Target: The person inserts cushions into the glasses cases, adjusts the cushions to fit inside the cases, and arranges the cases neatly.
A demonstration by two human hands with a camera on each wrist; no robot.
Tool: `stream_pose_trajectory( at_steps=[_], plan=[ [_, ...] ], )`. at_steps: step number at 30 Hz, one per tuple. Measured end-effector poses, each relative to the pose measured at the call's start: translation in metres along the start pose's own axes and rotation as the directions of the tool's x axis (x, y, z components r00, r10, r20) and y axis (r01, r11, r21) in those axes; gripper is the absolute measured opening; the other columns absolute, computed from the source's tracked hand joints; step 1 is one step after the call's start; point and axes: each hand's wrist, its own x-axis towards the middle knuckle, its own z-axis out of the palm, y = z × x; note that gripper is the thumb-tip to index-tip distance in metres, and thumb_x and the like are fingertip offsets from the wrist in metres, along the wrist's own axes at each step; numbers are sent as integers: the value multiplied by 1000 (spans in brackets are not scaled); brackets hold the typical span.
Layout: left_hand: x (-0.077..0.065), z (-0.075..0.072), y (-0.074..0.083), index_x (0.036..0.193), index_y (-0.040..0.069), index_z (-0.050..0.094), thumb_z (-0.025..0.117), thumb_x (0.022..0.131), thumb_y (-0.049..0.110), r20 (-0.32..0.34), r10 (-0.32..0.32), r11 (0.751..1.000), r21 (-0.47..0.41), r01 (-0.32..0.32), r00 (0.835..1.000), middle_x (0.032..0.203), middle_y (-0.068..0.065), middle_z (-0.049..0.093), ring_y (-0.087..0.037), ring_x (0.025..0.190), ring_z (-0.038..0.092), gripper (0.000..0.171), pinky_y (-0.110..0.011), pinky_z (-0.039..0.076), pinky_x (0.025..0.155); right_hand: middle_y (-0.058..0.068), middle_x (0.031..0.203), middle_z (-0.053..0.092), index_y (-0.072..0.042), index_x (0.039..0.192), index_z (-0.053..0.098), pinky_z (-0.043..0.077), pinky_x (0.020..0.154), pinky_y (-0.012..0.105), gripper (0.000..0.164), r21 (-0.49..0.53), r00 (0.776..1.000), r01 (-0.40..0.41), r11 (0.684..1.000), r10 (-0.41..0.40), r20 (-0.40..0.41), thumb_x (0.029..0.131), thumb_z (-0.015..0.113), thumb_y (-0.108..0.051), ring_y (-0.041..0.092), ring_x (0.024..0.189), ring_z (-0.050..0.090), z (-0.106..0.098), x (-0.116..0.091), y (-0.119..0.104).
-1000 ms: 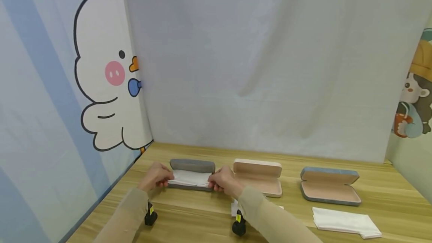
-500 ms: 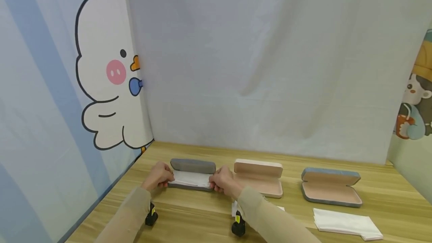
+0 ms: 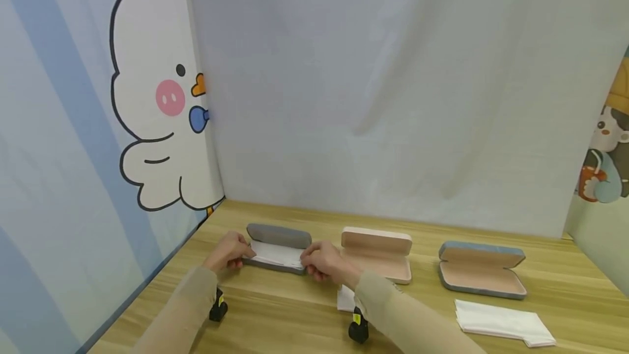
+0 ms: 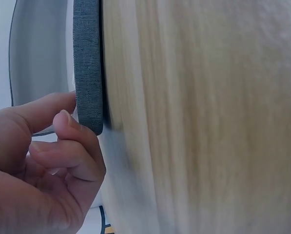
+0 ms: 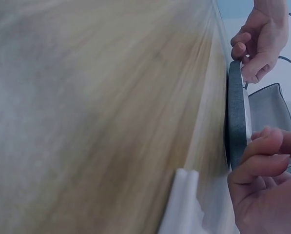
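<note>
A white folded cloth [image 3: 275, 254] lies along the inside of an open grey glasses case [image 3: 277, 235]. My left hand [image 3: 230, 251] is at the case's left end, its thumb reaching over the rim and pinching the cloth's end. At the opposite end my right hand [image 3: 326, 261] pinches the cloth's right end, with the other fingers curled. In the left wrist view, the thumb tip passes behind the case's ribbed dark wall [image 4: 88, 63], so its contact is hidden. The right wrist view shows both hands at the two ends of the case wall [image 5: 238, 117].
To the right stand an open cream glasses case [image 3: 376, 242] and an open blue glasses case [image 3: 481, 277] with pinkish lining. A folded white cloth [image 3: 503, 322] lies before the blue one. Another white cloth [image 3: 345, 299] is partly hidden by my right forearm. A curtain [image 3: 383, 97] hangs behind the wooden table [image 3: 275, 310].
The cloth lies flatter and lower in the grey case. That case has turned slightly, its left end farther back and its right end nearer. Both hands stay at its ends.
</note>
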Motion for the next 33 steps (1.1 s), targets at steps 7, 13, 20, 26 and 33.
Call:
stream_pose_trajectory(
  at_steps=[7, 13, 20, 26, 33],
  plan=[
    [2, 2, -1, 82, 2, 51, 69, 82, 4, -6, -8, 999, 42, 8, 1000, 61, -1, 49, -7, 42, 43, 18, -16, 34, 38, -1, 48, 51, 2, 99, 72, 29, 33, 17, 14, -55, 999, 8, 998, -6, 52, 89, 63, -4, 5, 34, 37, -2, 0, 1],
    [4, -1, -5, 77, 3, 56, 69, 82, 4, -18, 83, 996, 23, -83, 996, 59, 0, 50, -9, 42, 42, 14, -17, 32, 38, -1, 48, 51, 2, 107, 70, 28, 32, 17, 20, -68, 997, 47, 997, -43, 64, 92, 60, -7, 6, 34, 37, -4, -1, -2],
    [9, -2, -5, 102, -2, 72, 67, 82, 3, 12, 218, 967, 131, -218, 976, 47, 4, 42, -7, 39, 29, 22, -18, 27, 39, -1, 45, 49, 2, 129, 58, 25, 31, 19, 37, -112, 995, 82, 990, -75, 69, 94, 53, -6, 6, 30, 33, -1, 1, -3],
    [11, 1, -6, 103, -2, 73, 69, 80, 3, 19, 231, 952, 202, -230, 973, 55, 3, 55, -3, 38, 25, 24, -16, 28, 39, -2, 45, 48, 2, 132, 56, 25, 31, 18, 41, -104, 997, 53, 993, -46, 66, 92, 56, -4, 5, 31, 33, 2, 1, 0],
    [12, 0, -8, 102, -5, 72, 67, 83, 1, -1, 255, 954, 164, -252, 967, 52, 3, 51, -4, 38, 23, 20, -17, 27, 38, -1, 46, 48, -2, 132, 57, 24, 32, 19, 40, -67, 991, 77, 995, -68, 118, 93, 57, -8, 5, 32, 32, -2, -1, -2]
  ],
)
